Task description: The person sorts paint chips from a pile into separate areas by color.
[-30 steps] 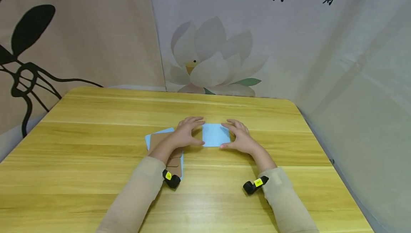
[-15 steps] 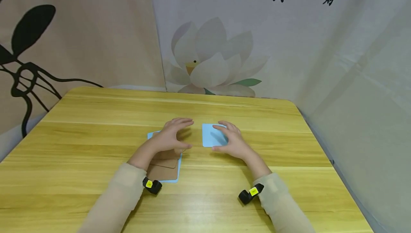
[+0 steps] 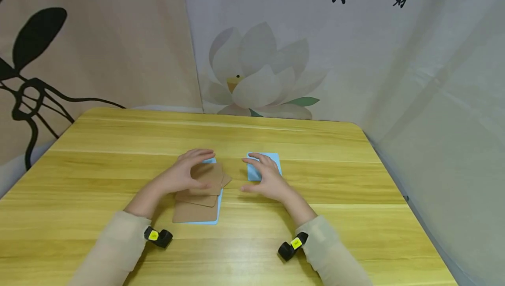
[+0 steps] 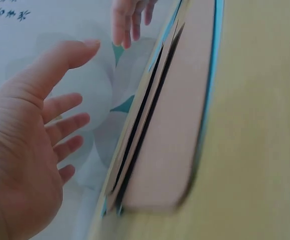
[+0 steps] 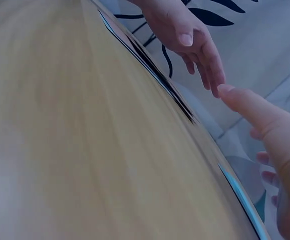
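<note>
A loose pile of brown cards (image 3: pixel 197 212), with blue cards showing at its edges, lies just left of the table's middle. My left hand (image 3: pixel 177 176) hovers over its left side, thumb and fingers spread, holding nothing. Right of the pile lies a single blue card (image 3: pixel 254 172), partly covered by my right hand (image 3: pixel 268 178). That hand's fingers are also apart and hold nothing. The left wrist view shows the left palm (image 4: pixel 22 150) beside the brown cards' edges. In the right wrist view the right thumb (image 5: pixel 252 107) shows above the table, beyond the blue card's edge (image 5: pixel 242 197).
The wooden table (image 3: pixel 339 242) has rounded far corners. A printed cloth (image 3: pixel 260 67) with a lotus hangs behind it, and pale cloth (image 3: pixel 442 115) stands along the right side. A small black camera is strapped to each sleeve.
The left hand has moved left from beside the blue card to the brown pile, uncovering more of it. The right hand has shifted left across the blue card, which stays put.
</note>
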The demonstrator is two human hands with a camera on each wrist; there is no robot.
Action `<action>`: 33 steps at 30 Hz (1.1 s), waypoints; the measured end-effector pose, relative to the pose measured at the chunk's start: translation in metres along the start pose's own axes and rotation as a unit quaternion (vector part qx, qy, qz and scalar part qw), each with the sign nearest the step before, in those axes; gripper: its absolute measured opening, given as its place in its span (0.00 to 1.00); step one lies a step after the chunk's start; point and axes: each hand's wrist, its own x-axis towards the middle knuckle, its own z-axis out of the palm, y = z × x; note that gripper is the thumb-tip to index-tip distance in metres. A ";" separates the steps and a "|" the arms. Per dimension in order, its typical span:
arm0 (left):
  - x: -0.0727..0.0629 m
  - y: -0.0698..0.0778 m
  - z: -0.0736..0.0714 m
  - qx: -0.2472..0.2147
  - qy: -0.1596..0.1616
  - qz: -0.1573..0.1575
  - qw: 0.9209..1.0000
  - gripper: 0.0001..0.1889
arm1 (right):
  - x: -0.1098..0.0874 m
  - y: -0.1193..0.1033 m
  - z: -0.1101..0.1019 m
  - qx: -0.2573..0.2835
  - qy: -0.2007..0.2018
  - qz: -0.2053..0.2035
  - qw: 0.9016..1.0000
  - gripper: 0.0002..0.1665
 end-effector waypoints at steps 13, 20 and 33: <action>-0.030 -0.024 -0.012 -0.003 -0.011 -0.034 0.999 0.48 | 0.020 -0.028 0.028 0.013 -0.038 0.027 0.999 0.49; -0.039 -0.033 -0.014 -0.009 -0.017 -0.040 0.999 0.48 | 0.028 -0.033 0.036 0.011 -0.049 0.029 0.998 0.49; -0.039 -0.042 -0.007 -0.005 -0.026 -0.047 0.999 0.46 | 0.031 -0.034 0.043 -0.035 -0.084 0.029 0.995 0.52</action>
